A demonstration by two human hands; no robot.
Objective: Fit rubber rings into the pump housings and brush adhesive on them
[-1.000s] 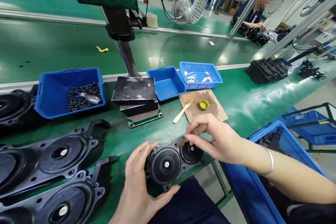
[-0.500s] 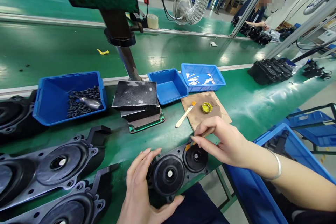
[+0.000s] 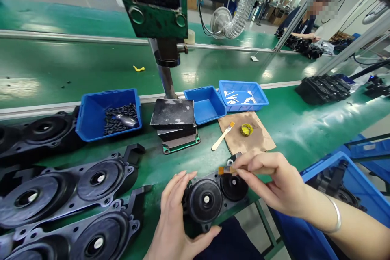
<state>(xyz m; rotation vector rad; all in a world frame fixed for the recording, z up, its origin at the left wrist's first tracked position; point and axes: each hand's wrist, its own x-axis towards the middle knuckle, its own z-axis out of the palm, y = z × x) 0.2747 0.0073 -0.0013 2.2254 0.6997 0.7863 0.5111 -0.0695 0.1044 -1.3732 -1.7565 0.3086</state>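
Observation:
A black housing with two round recesses [image 3: 206,200] lies at the bench edge in front of me, a white pin end showing in the middle of each recess. My left hand [image 3: 179,219] is wrapped round its left end, thumb at the near edge and fingers at the far side. My right hand [image 3: 268,178] pinches a small brush [image 3: 226,170], its orange bristles over the far rim of the right-hand recess. Beyond it, a cardboard piece [image 3: 258,142] carries a small cap of yellow grease [image 3: 246,129]. A second brush [image 3: 223,135] rests partly on the cardboard.
Similar black housings [image 3: 100,183] lie at left. A blue bin of small black parts [image 3: 91,126], stacked metal blocks [image 3: 172,113] under a green press [image 3: 158,8], and two blue bins [image 3: 210,105] stand behind. A blue crate [image 3: 335,162] is at right; a person [image 3: 304,20] works far right.
The view has shifted left, so most things sit farther right. The brush in my right hand has turned from pointing down to lying nearly level over the rim.

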